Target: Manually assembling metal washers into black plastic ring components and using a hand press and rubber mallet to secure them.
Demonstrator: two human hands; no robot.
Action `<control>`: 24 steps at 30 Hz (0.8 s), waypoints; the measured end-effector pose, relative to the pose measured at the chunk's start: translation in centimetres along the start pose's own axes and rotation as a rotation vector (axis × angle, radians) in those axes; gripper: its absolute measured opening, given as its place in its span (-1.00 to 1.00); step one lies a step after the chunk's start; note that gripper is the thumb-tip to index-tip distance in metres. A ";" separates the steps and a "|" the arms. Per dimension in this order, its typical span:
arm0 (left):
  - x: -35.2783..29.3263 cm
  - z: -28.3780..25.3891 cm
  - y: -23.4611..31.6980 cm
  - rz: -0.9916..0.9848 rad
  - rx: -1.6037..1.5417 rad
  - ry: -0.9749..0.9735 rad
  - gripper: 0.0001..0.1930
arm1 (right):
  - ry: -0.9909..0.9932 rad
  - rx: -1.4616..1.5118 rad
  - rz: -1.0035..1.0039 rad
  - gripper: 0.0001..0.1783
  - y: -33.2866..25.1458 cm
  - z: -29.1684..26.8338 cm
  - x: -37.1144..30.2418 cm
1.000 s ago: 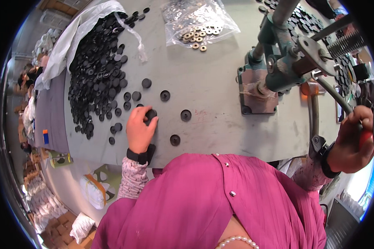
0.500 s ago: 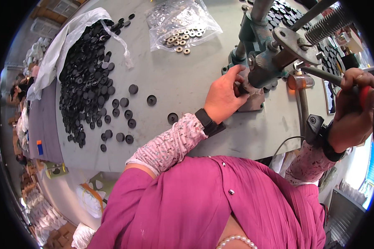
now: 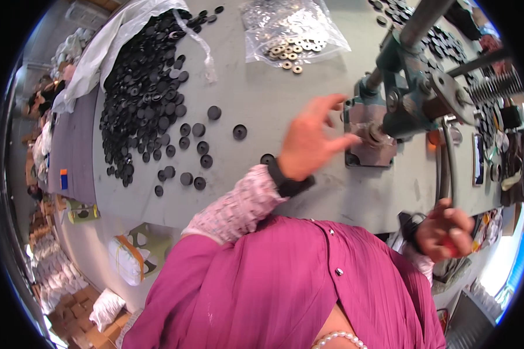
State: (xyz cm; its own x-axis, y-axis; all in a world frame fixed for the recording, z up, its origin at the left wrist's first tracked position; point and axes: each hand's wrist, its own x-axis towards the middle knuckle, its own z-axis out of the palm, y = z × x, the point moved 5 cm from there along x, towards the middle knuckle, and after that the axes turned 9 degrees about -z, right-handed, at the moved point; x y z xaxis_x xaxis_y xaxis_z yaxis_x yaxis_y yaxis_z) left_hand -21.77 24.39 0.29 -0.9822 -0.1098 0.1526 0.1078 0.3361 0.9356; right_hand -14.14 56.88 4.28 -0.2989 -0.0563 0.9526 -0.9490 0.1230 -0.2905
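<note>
My left hand is slightly blurred beside a green metal hand press, with thumb and fingers spread and nothing visible between them. Its thumb tip points at the die on the press's base. On the right, my right hand is wrapped around the red grip at the end of the press's lever, which slants down toward me. Several loose round black caps lie left of my left hand, and one sits right by its wrist. Whether a part sits in the die is unclear.
A large heap of black caps spills from a white plastic sack at the left. A clear bag of metal rings lies at the back. More black discs are spread behind the press. The table's front edge runs close to my body.
My left hand has drawn back from the press die, and its fingers have spread. My right hand has swung the lever down and toward me. The view has shifted too.
</note>
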 end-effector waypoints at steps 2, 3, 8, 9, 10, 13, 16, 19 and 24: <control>0.2 -6.4 -1.8 -0.206 0.289 0.073 -0.48 | 0.039 -0.030 0.064 -0.49 -0.1 -0.2 -6.1; 0.3 -9.7 -2.8 -0.211 0.480 0.160 -0.54 | 0.041 -0.003 0.104 -0.50 -0.2 -0.3 -6.1; -1.8 -21.1 -10.7 -0.158 0.945 0.352 -0.61 | 0.025 0.050 0.000 -0.49 0.2 1.5 -0.4; -1.7 -21.5 -11.6 -0.188 0.973 0.302 -0.60 | 0.039 0.060 0.035 -0.48 0.1 1.5 1.7; -0.8 -20.7 -11.2 -0.169 0.955 0.283 -0.60 | 0.048 0.040 0.076 -0.46 -0.7 1.1 4.2; -0.2 -18.7 -8.7 -0.293 0.681 0.214 -0.58 | 0.041 0.044 0.206 -0.50 0.9 0.8 9.9; 0.6 -9.2 -4.3 -0.332 0.185 -0.014 -0.38 | 0.234 -0.006 0.367 -0.52 3.9 1.3 14.1; -0.4 0.2 -0.9 -0.148 0.059 -0.207 -0.30 | -0.128 -0.622 0.262 -0.53 4.2 3.5 17.5; 0.6 6.9 -0.6 0.014 -0.002 -0.151 -0.28 | 0.084 -0.266 0.520 -0.54 5.4 4.0 18.4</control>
State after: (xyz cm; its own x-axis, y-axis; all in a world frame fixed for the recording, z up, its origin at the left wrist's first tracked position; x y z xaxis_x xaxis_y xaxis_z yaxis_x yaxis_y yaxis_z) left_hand -23.51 30.61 -2.39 -0.9926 0.0372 0.1158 0.1215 0.3344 0.9345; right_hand -25.19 52.53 19.88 -0.6990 0.1558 0.6980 -0.6186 0.3580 -0.6994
